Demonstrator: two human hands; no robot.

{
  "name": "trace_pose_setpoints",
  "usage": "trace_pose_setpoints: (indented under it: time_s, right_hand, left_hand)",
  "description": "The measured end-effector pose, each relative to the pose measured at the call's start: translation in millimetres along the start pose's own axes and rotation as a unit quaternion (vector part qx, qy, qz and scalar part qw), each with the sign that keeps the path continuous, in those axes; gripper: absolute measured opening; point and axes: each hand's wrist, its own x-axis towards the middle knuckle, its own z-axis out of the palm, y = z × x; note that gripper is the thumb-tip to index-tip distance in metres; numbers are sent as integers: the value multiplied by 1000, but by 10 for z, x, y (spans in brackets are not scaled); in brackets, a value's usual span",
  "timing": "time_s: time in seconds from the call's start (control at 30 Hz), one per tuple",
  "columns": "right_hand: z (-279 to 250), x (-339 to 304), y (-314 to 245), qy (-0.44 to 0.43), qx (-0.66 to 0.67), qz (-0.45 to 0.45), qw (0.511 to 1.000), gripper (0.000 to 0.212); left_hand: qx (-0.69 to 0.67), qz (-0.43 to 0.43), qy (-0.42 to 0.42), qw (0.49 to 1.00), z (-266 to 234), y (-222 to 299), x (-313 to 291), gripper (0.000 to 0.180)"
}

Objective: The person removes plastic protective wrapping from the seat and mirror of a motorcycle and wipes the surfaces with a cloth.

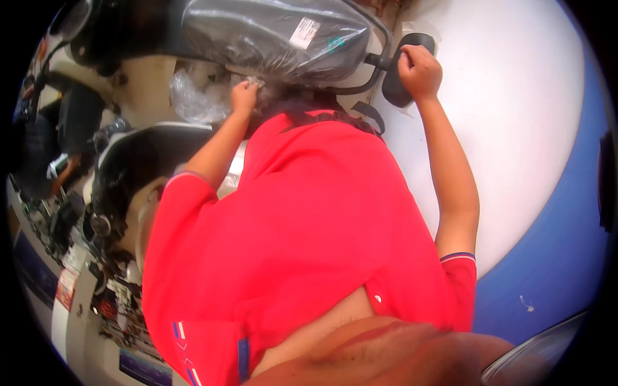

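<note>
Looking down past chin (386, 350) and red shirt (309, 206). Pinching grey scrap (259, 82) in left hand (244, 98), just below wrapped seat (277, 38). Holding right hand (420, 71) curled against black pad (395, 93), beyond seat's right end; cannot tell whether gripping. Seen with pad's long axis running up the view, top leaning right, roughly crosswise to seat's left-to-right length.

"What's the floor (147, 76) carrying?"
"I see it tan, upper left; crumpled clear plastic (195, 98) shows there, contact unclear. At top centre, a dark scooter seat (264, 38) bears clear wrap (322, 61)."
</note>
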Motion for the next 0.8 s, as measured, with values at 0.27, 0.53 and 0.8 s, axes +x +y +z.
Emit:
trace_pose_setpoints:
  time_s: [0.27, 0.53, 0.8]
  right_hand:
    - [-25, -53, -3, 63, 78, 55, 993, 10]
    - [-327, -624, -582, 113, 343, 170, 917, 19]
    - [-483, -935, -757, 132, 405, 143, 893, 59]
  left_hand:
    - [-196, 80, -197, 957, 151, 1823, -262, 24]
    - [-133, 141, -335, 922, -214, 3003, -767, 29]
    - [-101, 194, -551, 806, 175, 3709, -1313, 49]
